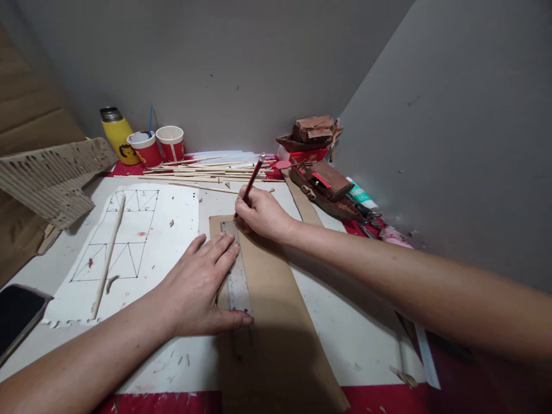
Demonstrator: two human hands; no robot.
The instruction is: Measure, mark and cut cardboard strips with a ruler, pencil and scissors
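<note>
A brown cardboard strip [280,322] lies lengthwise in front of me. On its left part rests a clear ruler [238,282]. My left hand [200,284] presses flat over the ruler's left edge, fingers spread and thumb across its near part. In my right hand [263,213] is a dark pencil with red stripes [254,178], held upright in a writing grip. Its lower end is near the ruler's far right corner; whether the tip touches the cardboard is hard to see.
Left lies a sheet with a line drawing [146,261], a wooden stick [112,253] across it, and a phone [21,316]. Behind are thin sticks [207,172], paper cups [170,144] and a yellow bottle [117,138]. Brown model boats [325,184] stand right, near the grey wall [452,144].
</note>
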